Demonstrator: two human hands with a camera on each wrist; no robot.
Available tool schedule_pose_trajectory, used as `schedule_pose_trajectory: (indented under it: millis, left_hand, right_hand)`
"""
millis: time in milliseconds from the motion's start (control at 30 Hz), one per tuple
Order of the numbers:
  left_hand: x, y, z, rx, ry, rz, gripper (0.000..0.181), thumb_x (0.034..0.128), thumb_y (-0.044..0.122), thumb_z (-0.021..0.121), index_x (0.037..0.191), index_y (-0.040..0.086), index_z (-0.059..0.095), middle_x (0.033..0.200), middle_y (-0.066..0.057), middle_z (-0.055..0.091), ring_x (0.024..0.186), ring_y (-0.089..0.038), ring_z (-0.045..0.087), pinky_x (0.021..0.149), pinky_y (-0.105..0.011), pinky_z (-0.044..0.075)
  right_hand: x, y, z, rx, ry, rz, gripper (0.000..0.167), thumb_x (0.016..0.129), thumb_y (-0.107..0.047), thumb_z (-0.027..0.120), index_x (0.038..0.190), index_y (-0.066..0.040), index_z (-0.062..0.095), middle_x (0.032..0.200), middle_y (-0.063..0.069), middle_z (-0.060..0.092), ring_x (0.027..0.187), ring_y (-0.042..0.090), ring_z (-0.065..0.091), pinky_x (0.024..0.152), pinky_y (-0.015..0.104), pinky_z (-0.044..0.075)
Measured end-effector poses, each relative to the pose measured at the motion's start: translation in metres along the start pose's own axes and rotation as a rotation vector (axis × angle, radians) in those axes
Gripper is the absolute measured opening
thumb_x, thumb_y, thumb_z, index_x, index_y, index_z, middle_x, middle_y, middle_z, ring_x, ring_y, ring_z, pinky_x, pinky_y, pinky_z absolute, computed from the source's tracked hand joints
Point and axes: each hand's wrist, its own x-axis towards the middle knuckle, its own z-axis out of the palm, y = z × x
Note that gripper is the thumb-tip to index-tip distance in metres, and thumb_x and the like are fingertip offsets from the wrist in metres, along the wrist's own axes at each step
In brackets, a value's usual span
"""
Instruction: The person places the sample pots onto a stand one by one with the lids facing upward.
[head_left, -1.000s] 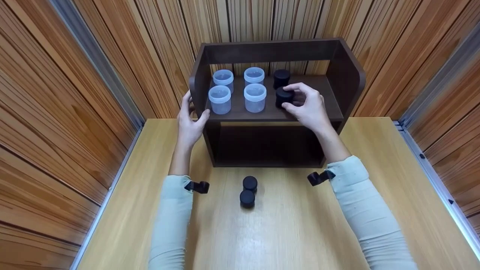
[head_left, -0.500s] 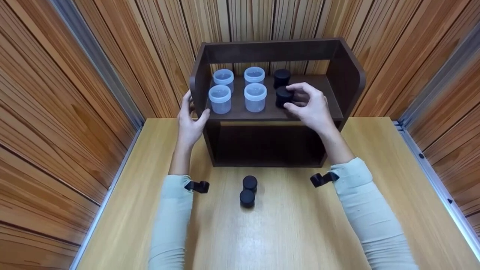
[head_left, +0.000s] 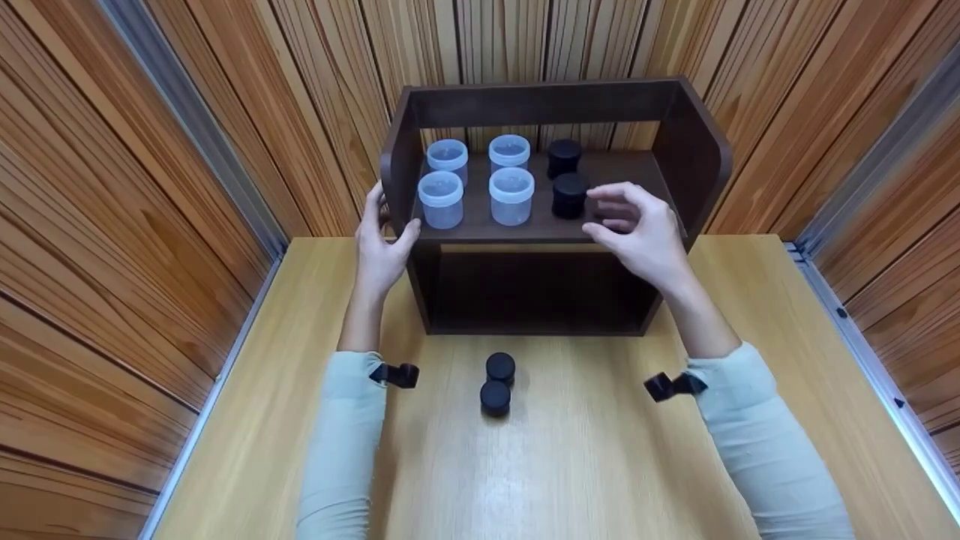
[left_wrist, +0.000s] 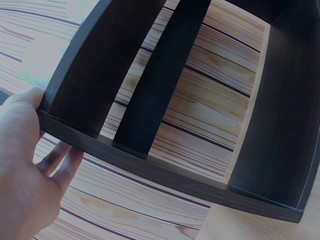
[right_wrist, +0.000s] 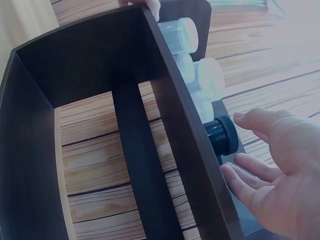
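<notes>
A dark brown two-tier shelf (head_left: 547, 101) stands on the table. On its upper board are several translucent jars (head_left: 511, 199) at left and middle, with a black lidded jar (head_left: 569, 196) at front right and another black jar (head_left: 564, 157) behind it. My left hand (head_left: 382, 255) holds the shelf's left side panel, thumb at the front edge and fingers partly hidden outside it. Just right of the front black jar, my right hand (head_left: 641, 232) has its fingers spread around air; the right wrist view shows a gap between hand (right_wrist: 280, 165) and black jar (right_wrist: 222, 136).
Two small black round pieces (head_left: 500, 367) sit close together on the table (head_left: 570, 450) before the shelf. Wood-panelled walls (head_left: 150, 225) rise at the back and both sides. The shelf's lower compartment (head_left: 536, 292) faces forward.
My right hand has let go of the front black jar and drawn back to the right and slightly down. The jar stays upright on the board. My left hand keeps its place.
</notes>
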Motion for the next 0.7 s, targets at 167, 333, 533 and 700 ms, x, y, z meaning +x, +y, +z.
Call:
schedule_pose_trajectory:
  millis: [167, 333, 533, 700]
  left_hand:
    - [0.001, 0.001, 0.001, 0.001, 0.001, 0.015, 0.072, 0.0981, 0.008, 0.076, 0.164, 0.003, 0.049, 0.157, -0.025, 0.064, 0.135, -0.044, 0.067, 0.114, -0.050, 0.056]
    - [0.001, 0.000, 0.001, 0.005, 0.006, 0.007, 0.071, 0.0983, 0.008, 0.076, 0.164, 0.004, 0.049, 0.157, -0.024, 0.064, 0.135, -0.044, 0.066, 0.118, -0.053, 0.054]
    - [-0.001, -0.002, 0.000, 0.007, 0.004, 0.000, 0.072, 0.0984, 0.009, 0.077, 0.165, 0.004, 0.049, 0.158, -0.025, 0.063, 0.136, -0.045, 0.066, 0.122, -0.054, 0.052]
    - [0.000, -0.003, -0.001, 0.002, 0.005, -0.002, 0.072, 0.0988, 0.009, 0.076, 0.165, 0.004, 0.049, 0.159, -0.025, 0.062, 0.136, -0.044, 0.066, 0.122, -0.052, 0.052]
  right_hand:
    - [-0.016, -0.004, -0.003, 0.006, 0.032, -0.015, 0.040, 0.092, 0.007, 0.085, 0.131, 0.007, 0.076, 0.134, 0.016, 0.077, 0.121, 0.017, 0.076, 0.098, 0.016, 0.063]
    - [-0.031, -0.005, -0.004, 0.003, 0.035, -0.055, 0.039, 0.089, 0.010, 0.087, 0.127, 0.007, 0.077, 0.130, 0.013, 0.077, 0.119, 0.013, 0.077, 0.097, 0.016, 0.063]
    - [-0.050, -0.004, -0.003, -0.033, -0.025, -0.101, 0.044, 0.088, 0.010, 0.089, 0.129, 0.006, 0.077, 0.134, 0.019, 0.075, 0.122, 0.005, 0.074, 0.098, 0.015, 0.063]
    - [-0.060, 0.003, 0.004, -0.047, -0.075, -0.108, 0.044, 0.087, 0.007, 0.090, 0.130, 0.006, 0.077, 0.137, 0.021, 0.075, 0.120, -0.006, 0.070, 0.098, 0.017, 0.064]
